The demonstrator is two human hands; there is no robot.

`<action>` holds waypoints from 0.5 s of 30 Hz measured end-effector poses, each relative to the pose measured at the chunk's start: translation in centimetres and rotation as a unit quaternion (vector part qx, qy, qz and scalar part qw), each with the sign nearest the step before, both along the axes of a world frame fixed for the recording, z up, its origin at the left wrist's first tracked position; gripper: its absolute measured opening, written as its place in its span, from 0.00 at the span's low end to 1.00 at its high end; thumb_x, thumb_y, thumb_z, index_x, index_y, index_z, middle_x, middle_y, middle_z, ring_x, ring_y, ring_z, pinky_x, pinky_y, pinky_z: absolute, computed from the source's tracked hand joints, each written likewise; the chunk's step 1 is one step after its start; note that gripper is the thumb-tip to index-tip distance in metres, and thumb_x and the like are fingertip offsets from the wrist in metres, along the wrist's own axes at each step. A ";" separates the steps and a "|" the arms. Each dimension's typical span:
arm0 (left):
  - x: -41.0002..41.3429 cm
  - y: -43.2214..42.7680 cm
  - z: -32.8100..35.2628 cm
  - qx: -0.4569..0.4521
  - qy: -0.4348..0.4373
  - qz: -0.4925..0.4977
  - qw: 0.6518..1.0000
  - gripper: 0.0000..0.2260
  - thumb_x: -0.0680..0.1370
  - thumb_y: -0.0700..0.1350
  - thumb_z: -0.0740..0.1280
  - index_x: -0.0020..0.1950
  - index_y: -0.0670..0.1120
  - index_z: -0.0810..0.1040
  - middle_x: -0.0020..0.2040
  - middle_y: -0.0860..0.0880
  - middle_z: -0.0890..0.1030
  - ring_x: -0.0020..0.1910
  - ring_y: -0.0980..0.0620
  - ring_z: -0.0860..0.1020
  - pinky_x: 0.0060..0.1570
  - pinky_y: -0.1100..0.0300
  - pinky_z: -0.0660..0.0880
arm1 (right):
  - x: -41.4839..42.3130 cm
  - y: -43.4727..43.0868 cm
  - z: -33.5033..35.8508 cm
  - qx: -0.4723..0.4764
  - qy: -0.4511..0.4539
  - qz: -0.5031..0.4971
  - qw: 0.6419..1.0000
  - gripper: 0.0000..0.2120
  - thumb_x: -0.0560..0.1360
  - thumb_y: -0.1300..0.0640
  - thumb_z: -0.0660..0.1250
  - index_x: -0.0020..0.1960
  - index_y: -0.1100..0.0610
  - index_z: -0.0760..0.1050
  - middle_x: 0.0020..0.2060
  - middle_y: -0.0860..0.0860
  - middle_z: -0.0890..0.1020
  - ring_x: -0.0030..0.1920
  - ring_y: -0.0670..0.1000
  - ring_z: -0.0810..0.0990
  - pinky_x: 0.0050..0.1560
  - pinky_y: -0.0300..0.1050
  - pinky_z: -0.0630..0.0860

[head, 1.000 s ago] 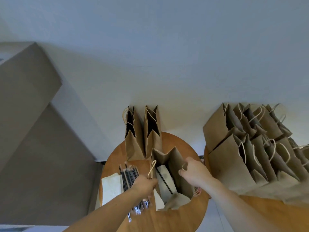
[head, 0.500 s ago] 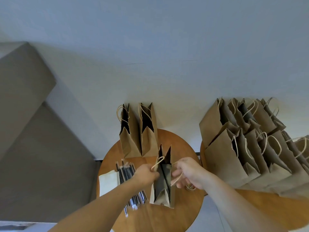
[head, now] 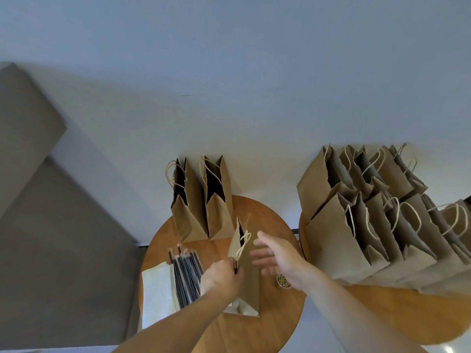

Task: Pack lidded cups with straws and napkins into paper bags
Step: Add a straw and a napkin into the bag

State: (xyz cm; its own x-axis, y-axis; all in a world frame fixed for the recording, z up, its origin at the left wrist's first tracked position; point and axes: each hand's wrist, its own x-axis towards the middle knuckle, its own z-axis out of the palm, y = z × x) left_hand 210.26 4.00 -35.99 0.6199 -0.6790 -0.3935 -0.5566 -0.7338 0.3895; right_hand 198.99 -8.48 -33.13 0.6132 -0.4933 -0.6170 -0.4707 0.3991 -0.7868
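A brown paper bag [head: 246, 281] stands on the round wooden table [head: 267, 220], its mouth pressed nearly flat. My left hand [head: 220, 277] pinches its twine handles at the bag's left side. My right hand [head: 277, 256] hovers just to the right of the bag with its fingers spread, holding nothing. A bundle of wrapped black straws [head: 187, 275] lies left of the bag, beside a stack of white napkins [head: 158, 291]. A small cup [head: 283, 281] shows partly under my right wrist. The bag's contents are hidden.
Two open paper bags [head: 201, 202] stand at the table's far edge by the wall. A second wooden table [head: 397, 314] on the right carries several upright paper bags [head: 362, 225] packed close together. A grey block [head: 51, 200] fills the left.
The bag's mouth has been squeezed shut from wide open. My right hand has let go of its handle and opened, while the left keeps hold of the handles.
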 end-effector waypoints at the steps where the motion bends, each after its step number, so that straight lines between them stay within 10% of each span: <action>1: 0.2 -0.1 0.0 -0.003 -0.002 -0.003 1.000 0.13 0.81 0.53 0.58 0.38 0.51 0.72 0.35 0.53 0.77 0.37 0.50 0.80 0.35 0.59 0.75 | -0.4 -0.4 -0.6 -0.020 0.005 -0.006 1.000 0.20 0.79 0.38 0.62 0.60 0.52 0.77 0.51 0.51 0.85 0.49 0.50 0.85 0.42 0.43 0.81; 15: 4.3 -1.5 -0.6 -0.001 0.006 -0.063 0.998 0.12 0.79 0.50 0.59 0.35 0.55 0.71 0.34 0.54 0.77 0.34 0.54 0.77 0.30 0.59 0.71 | -2.4 -5.0 -8.8 -0.345 0.060 0.106 0.931 0.31 0.77 0.50 0.68 0.76 0.42 0.60 0.64 0.38 0.70 0.46 0.38 0.80 0.54 0.41 0.77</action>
